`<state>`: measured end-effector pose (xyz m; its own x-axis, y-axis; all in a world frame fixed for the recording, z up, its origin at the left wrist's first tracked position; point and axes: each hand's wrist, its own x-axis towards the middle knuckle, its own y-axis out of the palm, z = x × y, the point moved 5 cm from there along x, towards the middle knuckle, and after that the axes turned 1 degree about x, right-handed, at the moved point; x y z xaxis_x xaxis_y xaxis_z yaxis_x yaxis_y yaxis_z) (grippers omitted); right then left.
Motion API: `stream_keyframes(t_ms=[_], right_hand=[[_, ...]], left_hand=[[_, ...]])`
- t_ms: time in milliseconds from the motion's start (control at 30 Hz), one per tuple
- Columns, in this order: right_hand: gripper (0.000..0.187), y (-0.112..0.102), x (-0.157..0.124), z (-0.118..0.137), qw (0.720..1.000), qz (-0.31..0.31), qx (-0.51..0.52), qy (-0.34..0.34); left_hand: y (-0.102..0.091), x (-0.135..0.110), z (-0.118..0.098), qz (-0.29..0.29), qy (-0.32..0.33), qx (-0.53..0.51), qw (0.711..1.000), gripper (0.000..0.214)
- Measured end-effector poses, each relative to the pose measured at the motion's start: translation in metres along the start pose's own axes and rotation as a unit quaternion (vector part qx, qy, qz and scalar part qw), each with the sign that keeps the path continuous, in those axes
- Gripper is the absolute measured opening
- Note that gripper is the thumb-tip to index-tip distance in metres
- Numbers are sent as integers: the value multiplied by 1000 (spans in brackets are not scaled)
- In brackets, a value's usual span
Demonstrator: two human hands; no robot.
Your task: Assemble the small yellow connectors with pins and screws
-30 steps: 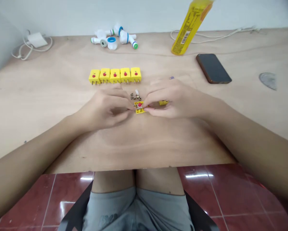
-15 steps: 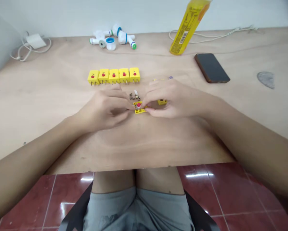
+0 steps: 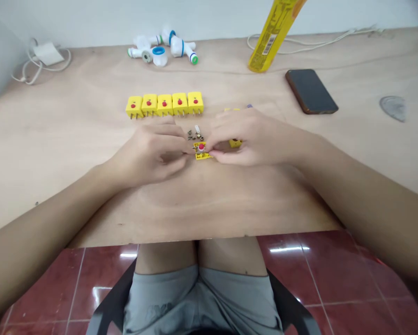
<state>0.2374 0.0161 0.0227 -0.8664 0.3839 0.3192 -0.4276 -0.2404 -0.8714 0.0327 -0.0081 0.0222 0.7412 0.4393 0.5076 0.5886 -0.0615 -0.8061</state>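
lap: grey shorts (image 3: pixel 202 298) and a dark chair seat, below the table (image 3: pixel 209 204) edge.
left hand (image 3: pixel 153 151): fingers curled in, thumb and forefinger tips pinched against the left edge of the open yellow connector (image 3: pixel 202 152).
right hand (image 3: pixel 254 137): thumb and forefinger closed on the connector's right edge, other fingers loosely bent over the board.
connector: lies on the table midway between both hands, red dot on top, lower half showing. Whether it is lifted off the wood, can't tell.
change: next to nothing. Both pinches sit as they did a second ago and the connector hasn't shifted between the fingertips. Only the view has drifted, so everything sits a bit higher in frame.
reading: looks like fine fiddling at the part, no visible progress across this second.
loose bits: small metal parts (image 3: pixel 195 135) just behind the connector. A second yellow piece (image 3: pixel 235 143) shows under the right fingers; held or just lying there, can't tell.
row: five closed yellow connectors (image 3: pixel 165 104) side by side, untouched.
far: phone (image 3: pixel 311 91), yellow bottle (image 3: pixel 272 37), white fittings (image 3: pixel 163 48), charger (image 3: pixel 48 53).
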Motion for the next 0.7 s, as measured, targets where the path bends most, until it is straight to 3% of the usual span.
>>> stream_keyframes(t_ms=[400, 700], right_hand=[[9, 0, -2, -2, 999, -3, 21, 35], [11, 0, -3, 0, 996, 32, 50, 60]], left_hand=[[-1, 0, 0, -30, -8, 9, 999, 12], [1, -3, 4, -23, -28, -11, 999, 16]])
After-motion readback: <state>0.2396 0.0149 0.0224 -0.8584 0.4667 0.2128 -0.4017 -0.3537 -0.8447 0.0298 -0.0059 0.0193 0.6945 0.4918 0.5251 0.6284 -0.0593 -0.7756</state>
